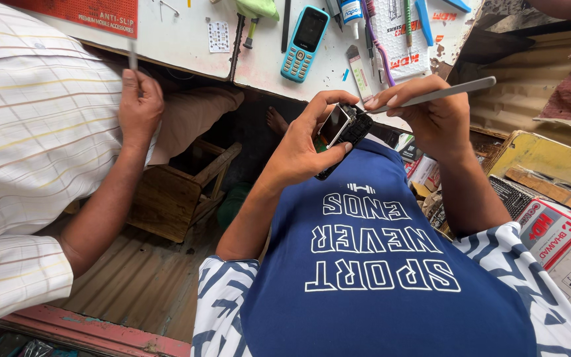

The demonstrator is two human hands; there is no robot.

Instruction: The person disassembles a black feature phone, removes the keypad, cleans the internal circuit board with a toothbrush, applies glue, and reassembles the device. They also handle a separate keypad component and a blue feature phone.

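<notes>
The left hand grips an opened black phone; the right hand pinches a flat metal tool above it, near a workbench.

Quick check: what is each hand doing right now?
Left hand: closed around a small opened-up phone.
Right hand: closed on a flat metal prying tool, its tip at the phone.

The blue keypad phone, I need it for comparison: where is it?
In the head view, the blue keypad phone lies on the white worktable, top centre.
</notes>
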